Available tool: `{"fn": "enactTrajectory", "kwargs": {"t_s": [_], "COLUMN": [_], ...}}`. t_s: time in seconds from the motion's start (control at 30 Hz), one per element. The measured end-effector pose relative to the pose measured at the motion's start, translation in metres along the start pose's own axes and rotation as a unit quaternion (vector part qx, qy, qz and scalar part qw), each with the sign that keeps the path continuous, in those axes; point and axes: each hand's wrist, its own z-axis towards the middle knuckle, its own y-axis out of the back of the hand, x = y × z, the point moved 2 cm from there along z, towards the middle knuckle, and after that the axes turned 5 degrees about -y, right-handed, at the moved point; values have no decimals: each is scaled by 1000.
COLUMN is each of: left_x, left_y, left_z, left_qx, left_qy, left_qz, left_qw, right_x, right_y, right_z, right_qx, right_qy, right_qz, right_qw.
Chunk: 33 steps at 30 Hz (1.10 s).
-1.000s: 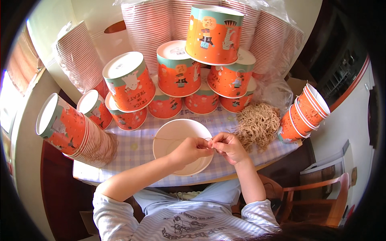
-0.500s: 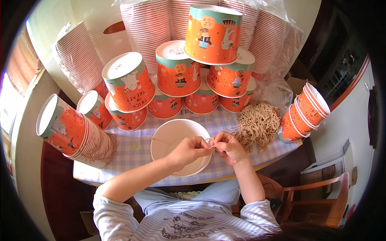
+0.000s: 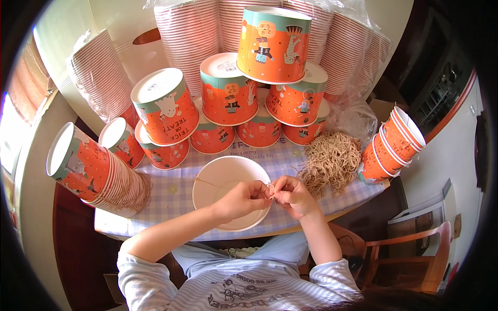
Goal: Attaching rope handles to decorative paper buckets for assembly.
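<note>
A round paper bucket [image 3: 206, 171] stands upright near the table's front edge, its pale inside facing up. Above its right rim my two hands meet, fingertips almost touching. My left hand [image 3: 245, 199] pinches a thin tan twine [image 3: 207, 182], which runs across the bucket to its left rim. With thumb and forefinger my right hand [image 3: 293, 196] grips the twine's end, where a small loop shows between the hands. Whether a knot lies in it is too small to tell. To the right of the bucket rests a heap of tan twine [image 3: 332, 161].
Upside-down orange buckets [image 3: 229, 93] are piled behind. Left is a nested bucket stack [image 3: 116, 181] with twine over its side; right, a tilted stack with twine handles [image 3: 389, 147]. Bagged stacks [image 3: 189, 41] line the back. A wooden chair [image 3: 430, 259] stands right of the checked tablecloth [image 3: 166, 194].
My hands have shifted slightly, still pinching the twine close together. The bucket has moved a touch toward me and to the left.
</note>
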Motion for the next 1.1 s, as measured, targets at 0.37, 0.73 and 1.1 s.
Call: {"fn": "enactTrajectory", "kwargs": {"t_s": [0.37,0.73,1.1], "left_x": [2,2,-5], "left_y": [-4,-5,-10], "left_z": [0,-3,-7], "left_qx": [-28,0,16], "left_qy": [30,31,12], "left_qz": [0,-15,98], "left_qw": [999,999,995], "right_x": [-11,-9,-12], "right_y": [-4,-9,-13], "right_z": [-9,-11,-17], "right_qx": [-30,-19,-75], "right_qy": [46,100,108], "right_qz": [31,-28,-35], "right_qw": [998,994,991]}}
